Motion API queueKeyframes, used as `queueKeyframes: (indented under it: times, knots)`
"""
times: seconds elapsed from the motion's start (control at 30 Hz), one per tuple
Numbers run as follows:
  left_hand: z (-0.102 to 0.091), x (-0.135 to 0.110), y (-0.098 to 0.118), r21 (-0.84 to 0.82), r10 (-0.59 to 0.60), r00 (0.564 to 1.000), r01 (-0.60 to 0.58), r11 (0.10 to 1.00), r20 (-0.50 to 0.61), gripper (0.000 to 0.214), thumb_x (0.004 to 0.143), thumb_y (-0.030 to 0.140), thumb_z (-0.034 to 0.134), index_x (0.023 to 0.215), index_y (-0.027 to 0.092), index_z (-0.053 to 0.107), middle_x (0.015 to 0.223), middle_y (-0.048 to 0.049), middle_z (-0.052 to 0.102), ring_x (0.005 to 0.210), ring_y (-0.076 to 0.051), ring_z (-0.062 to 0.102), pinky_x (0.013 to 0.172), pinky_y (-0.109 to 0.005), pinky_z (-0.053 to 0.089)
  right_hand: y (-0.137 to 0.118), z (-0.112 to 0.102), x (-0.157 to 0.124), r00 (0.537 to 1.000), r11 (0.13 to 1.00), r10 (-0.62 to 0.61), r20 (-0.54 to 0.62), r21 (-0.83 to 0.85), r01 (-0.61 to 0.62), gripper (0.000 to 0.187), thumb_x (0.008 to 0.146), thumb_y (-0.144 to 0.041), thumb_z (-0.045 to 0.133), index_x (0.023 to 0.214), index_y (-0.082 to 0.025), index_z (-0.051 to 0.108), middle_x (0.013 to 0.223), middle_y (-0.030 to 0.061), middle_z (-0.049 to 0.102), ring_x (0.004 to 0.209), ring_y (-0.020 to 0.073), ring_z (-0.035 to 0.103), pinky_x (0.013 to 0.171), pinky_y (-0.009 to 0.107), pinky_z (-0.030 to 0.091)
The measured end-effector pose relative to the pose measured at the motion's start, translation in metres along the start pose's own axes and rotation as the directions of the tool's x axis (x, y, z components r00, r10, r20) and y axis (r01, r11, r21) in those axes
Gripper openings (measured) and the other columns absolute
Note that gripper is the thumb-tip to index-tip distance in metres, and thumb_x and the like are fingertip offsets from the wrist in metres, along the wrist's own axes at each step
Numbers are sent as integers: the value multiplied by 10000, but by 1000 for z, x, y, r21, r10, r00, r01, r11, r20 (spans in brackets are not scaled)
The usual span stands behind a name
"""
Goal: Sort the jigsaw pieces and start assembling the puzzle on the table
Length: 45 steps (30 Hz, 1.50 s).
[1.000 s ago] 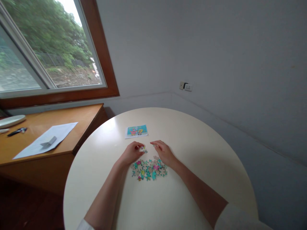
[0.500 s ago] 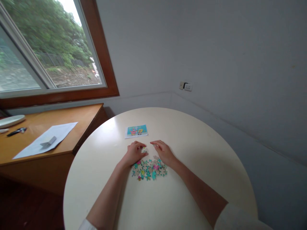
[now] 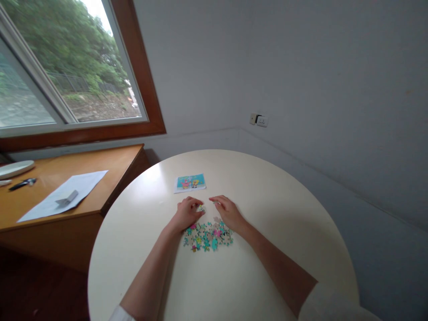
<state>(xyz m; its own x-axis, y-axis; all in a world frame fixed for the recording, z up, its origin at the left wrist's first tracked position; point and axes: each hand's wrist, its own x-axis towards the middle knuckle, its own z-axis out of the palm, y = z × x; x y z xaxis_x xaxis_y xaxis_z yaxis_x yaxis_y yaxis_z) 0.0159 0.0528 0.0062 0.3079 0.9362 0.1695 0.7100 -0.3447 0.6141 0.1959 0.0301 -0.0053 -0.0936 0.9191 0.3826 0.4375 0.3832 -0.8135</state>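
Note:
My left hand (image 3: 190,212) is curled round a small yellowish jigsaw piece (image 3: 200,208), fingers on its far side and thumb on the near side. Opposite it, my right hand (image 3: 229,211) pinches another jigsaw piece (image 3: 216,203) at its fingertips; only a pale edge of that one shows. A short gap separates the two hands. Just below them lies a loose pile of jigsaw pieces (image 3: 207,236), some teal, pink or yellow, others showing grey-beige backs. Beyond the hands rests a picture card (image 3: 190,183) with cartoon figures on a blue-green ground.
Everything lies on a round white table (image 3: 267,191). To the left a wooden desk (image 3: 117,165) carries a white paper sheet (image 3: 83,180), a small folded grey card (image 3: 67,197), a black object (image 3: 22,184) and a white round tray (image 3: 16,168). Walls stand behind and right.
Both hands stay almost in the same place. My left thumb has shifted very slightly; the pile and the card are unmoved.

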Motion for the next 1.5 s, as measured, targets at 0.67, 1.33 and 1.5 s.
queueKeyframes:
  times: [0.67,1.33,1.5]
  knots:
    - [1,0,-2,-15,16,1000,-16,1000,-15,231,680,210,643,910,218,665,907,-38,596,854,-180,554,794,-320,418,1,0,0,1000,1000,-17,7,0,17,304,784,-137,409,957,-179,655,1013,75,636,996,171,556,914,348,409]
    - [2,3,-4,-4,8,1000,-8,1000,6,268,721,184,599,975,229,671,941,-51,571,869,-174,553,834,-338,416,2,1,1,1000,1000,-2,-4,18,2,299,781,-139,418,956,-178,657,1001,73,636,988,172,560,910,346,405]
    - [3,3,-6,-3,-28,999,28,1000,-28,247,724,166,579,949,211,671,955,-52,563,840,-161,561,830,-337,429,2,1,0,1000,1000,-5,-2,7,5,301,781,-140,417,953,-191,658,997,61,639,982,163,560,911,339,405]
